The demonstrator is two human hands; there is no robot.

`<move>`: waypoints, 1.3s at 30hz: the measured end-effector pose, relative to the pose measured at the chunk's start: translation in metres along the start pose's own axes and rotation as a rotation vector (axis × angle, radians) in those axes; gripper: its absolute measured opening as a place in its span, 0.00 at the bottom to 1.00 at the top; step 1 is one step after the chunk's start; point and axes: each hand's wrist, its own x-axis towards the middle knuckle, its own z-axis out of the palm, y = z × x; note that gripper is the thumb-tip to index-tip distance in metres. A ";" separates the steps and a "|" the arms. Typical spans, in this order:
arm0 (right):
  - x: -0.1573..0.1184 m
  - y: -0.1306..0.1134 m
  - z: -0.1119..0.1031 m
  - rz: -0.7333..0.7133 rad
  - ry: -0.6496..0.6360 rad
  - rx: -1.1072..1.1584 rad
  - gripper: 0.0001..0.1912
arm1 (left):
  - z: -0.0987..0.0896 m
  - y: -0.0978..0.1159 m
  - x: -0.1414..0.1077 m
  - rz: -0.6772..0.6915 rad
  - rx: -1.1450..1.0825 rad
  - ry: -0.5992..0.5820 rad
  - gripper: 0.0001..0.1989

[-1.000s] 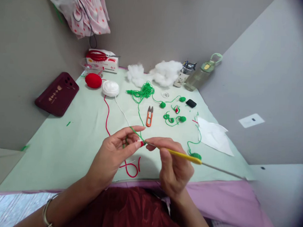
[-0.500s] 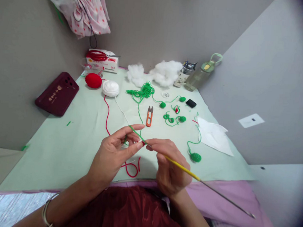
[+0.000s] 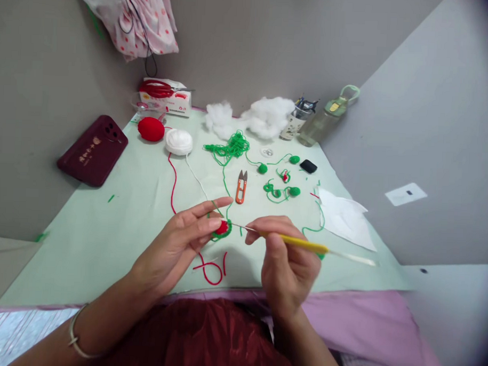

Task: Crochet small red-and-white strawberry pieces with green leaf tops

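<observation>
between the hands, seemingly red-green crochet

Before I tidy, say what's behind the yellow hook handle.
Behind the yellow handle, a green piece peeks out below and a green strand above; the handle and right hand cover the rest.

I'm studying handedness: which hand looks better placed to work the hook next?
Probably the right hand: it grips the yellow hook, its tip by the crocheted piece that the left hand holds.
</observation>
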 end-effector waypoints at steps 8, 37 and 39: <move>-0.002 0.005 0.003 -0.067 -0.091 -0.170 0.15 | 0.007 -0.011 -0.003 0.191 0.174 0.044 0.20; 0.006 0.005 -0.008 0.208 -0.002 0.187 0.10 | 0.004 -0.008 -0.001 0.143 0.189 0.070 0.06; 0.006 0.004 -0.007 0.192 -0.015 0.186 0.10 | 0.005 -0.008 -0.001 0.142 0.183 0.078 0.06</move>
